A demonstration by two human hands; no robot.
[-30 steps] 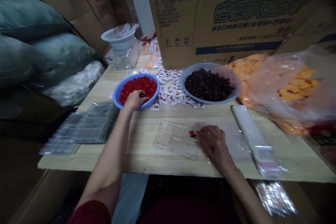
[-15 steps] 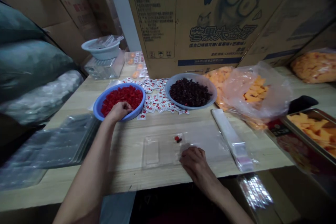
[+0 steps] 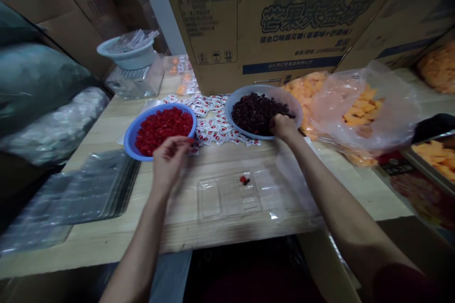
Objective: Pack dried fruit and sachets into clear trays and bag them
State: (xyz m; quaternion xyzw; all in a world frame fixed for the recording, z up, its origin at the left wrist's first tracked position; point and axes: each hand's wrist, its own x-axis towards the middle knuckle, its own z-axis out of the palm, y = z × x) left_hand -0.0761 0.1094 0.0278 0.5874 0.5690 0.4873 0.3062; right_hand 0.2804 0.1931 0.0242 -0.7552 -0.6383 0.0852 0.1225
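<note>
My left hand [image 3: 169, 161] is raised just over the rim of a blue plastic bowl [image 3: 131, 139] full of red dried fruit, its fingertips pinched together, with a red piece apparently between them. My right hand [image 3: 282, 126] rests in the dark dried fruit in a pale grey-blue bowl [image 3: 280, 97], its fingertips buried among the pieces. Below both hands lies a clear plastic compartment tray [image 3: 227, 199], with a few red and dark pieces [image 3: 244, 180] in one compartment.
Small red-and-white sachets [image 3: 213, 125] are scattered on the wooden table between the bowls. A stack of clear trays [image 3: 95, 194] lies at left. Orange dried fruit fills a plastic bag [image 3: 366, 104] and a metal tray [image 3: 433, 156] at right. Cardboard cartons [image 3: 270, 19] stand behind.
My right hand has moved from the clear tray up into the dark fruit bowl. My left hand has lifted out of the red fruit, pinched. The view has shifted slightly.
</note>
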